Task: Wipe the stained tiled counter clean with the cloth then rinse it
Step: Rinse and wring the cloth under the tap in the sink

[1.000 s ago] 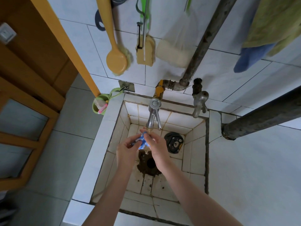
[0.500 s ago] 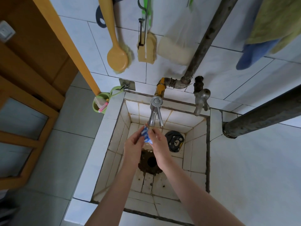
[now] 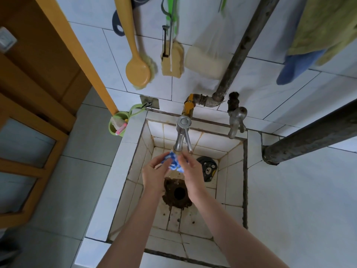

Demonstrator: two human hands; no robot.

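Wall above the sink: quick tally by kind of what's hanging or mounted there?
Brushes: 2, a yellow long-handled plastic brush and a green-handled tan scrubber.
Bagged sponges: 1, a cream sponge in clear plastic bag.
Taps: 2, a chrome lever tap and an old grey metal tap.
Total: 5

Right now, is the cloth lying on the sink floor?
No, the blue-and-white cloth is held bunched between the left hand and right hand, up under the chrome tap's spout.
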